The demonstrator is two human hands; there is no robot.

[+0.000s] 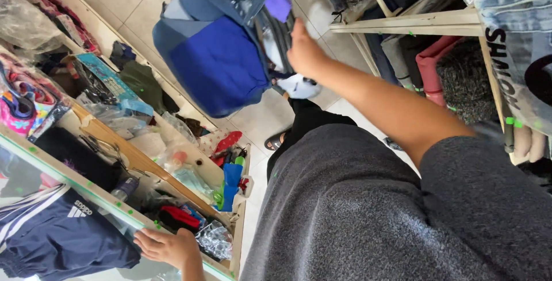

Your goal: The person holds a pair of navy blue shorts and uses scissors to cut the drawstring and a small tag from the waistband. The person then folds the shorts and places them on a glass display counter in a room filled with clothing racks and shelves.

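While stretched out toward the hanging blue-and-grey jacket (221,57), right hand (305,51) reaching among the garments, grip hidden, cannot tell. Left hand (167,247) spread flat on the glass table (69,180) edge, seemingly bracing for balance.

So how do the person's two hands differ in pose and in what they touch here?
The left hand rests low with fingers spread on the glass counter edge, beside a navy garment. The right hand is stretched out on a straight arm, reaching into hanging blue clothes; its grip is hidden. Both are bare.
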